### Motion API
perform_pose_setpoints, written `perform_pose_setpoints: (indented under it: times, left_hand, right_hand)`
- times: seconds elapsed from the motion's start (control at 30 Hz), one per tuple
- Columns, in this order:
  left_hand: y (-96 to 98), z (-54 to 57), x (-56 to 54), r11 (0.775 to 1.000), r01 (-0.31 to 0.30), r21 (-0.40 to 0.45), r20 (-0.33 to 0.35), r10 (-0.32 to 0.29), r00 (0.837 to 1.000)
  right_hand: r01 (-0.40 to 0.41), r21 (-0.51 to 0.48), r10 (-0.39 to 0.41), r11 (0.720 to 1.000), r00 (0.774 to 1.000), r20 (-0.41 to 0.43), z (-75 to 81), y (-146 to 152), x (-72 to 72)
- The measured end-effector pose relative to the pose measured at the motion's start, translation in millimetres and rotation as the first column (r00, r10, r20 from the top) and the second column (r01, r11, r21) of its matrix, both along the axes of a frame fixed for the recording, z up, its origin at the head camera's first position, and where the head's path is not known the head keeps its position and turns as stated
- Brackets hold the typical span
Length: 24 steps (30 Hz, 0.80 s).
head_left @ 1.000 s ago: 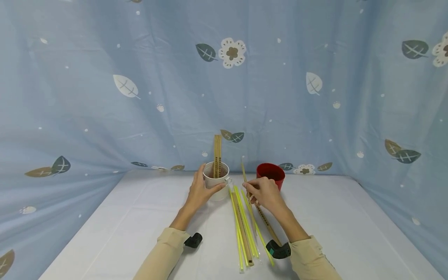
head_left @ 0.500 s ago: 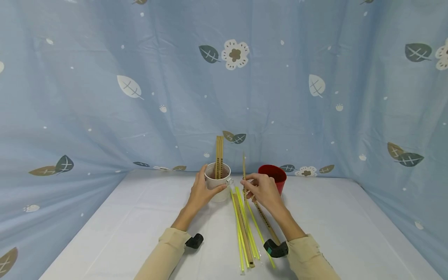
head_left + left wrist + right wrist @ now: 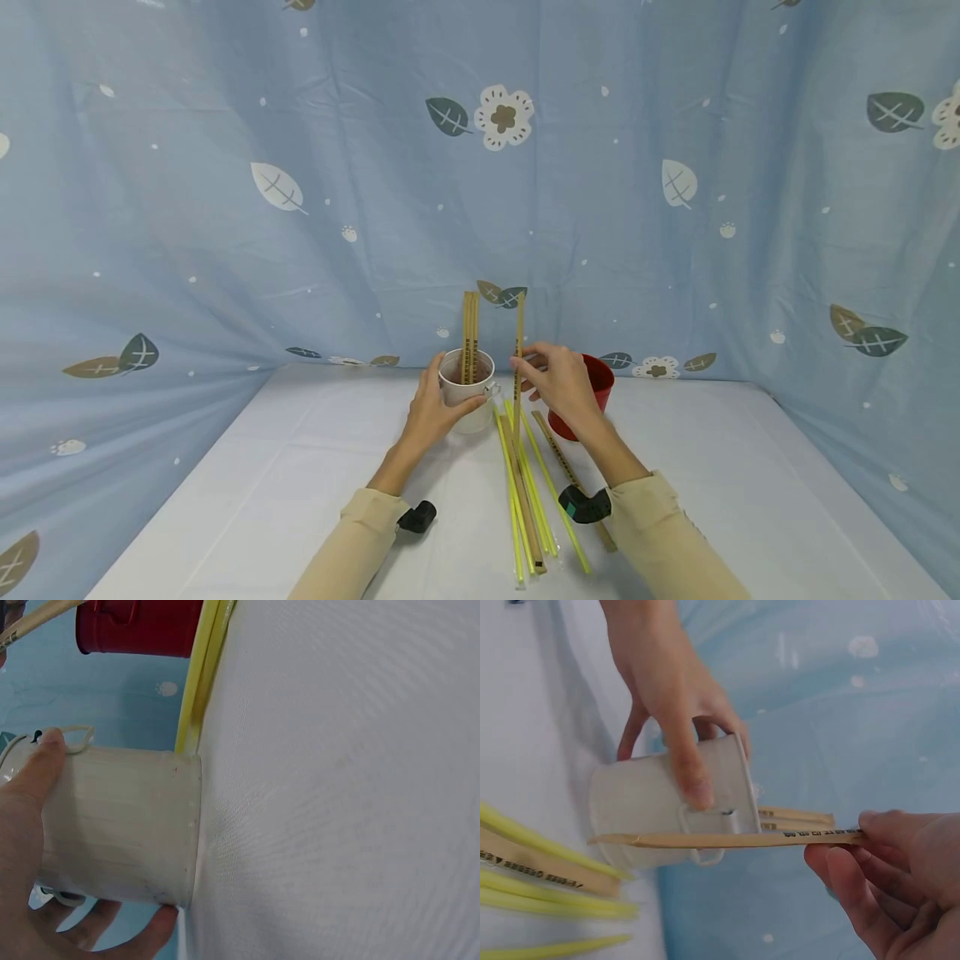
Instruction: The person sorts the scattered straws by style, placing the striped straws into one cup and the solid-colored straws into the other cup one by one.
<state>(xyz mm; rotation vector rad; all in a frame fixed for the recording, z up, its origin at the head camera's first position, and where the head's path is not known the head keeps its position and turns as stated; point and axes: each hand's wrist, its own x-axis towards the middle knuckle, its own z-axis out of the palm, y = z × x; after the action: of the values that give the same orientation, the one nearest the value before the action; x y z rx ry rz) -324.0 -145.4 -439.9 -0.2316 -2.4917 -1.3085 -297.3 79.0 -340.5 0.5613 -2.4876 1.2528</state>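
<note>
White cloth covers the surface (image 3: 337,500). On it stand a red cup (image 3: 142,630) and a white cup (image 3: 127,821), both upright. The left hand (image 3: 435,408) keeps its grip wrapped round the white cup, thumb by the handle and fingers on the other side. The cup looks hard and a bit smooth, so low on its wall seems a good spot to hold. The right hand (image 3: 561,383) has its grip pinching one tan stick (image 3: 727,840) between thumb and fingers, up near the printed words. That stick is nearly upright, just beside the white cup on its right; I can't tell if its low end touches anything. It looks light and stiff, in a wrap like thin paper that might slide or tear, so a soft pinch near the middle should keep it steady. More tan sticks (image 3: 467,321) stand in the white cup, and two others lie on the surface. Thin yellow sticks (image 3: 196,667) lie there too, some with clear ends that look slippery.
</note>
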Motion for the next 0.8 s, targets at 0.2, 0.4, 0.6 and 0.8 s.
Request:
perform_pose_setpoints:
  times: [0.2,0.4,0.6,0.8]
  left_hand:
    - [-0.7,-0.7,-1.3,1.000,-0.002,-0.004,-0.005,0.002,1.000]
    - [-1.3,-1.8,-2.5,1.000,-0.002,-0.001,-0.005,0.002,1.000]
    - [-0.3,-0.7,-1.3,1.000,0.007,0.005,-0.002,-0.007,1.000]
    - [0.3,0.8,-0.4,1.000,0.006,-0.009,-0.001,-0.006,1.000]
  right_hand:
    - [-0.006,0.015,0.006,1.000,1.000,-0.004,9.0,-3.0,-1.6]
    - [-0.004,0.016,0.004,1.000,1.000,-0.022,19.0,-5.4,-4.1]
    - [0.014,0.008,-0.013,1.000,0.998,-0.067,30.6,-7.1,-6.0]
    - [0.014,-0.045,-0.019,0.999,0.994,-0.109,42.9,-11.2,-9.7]
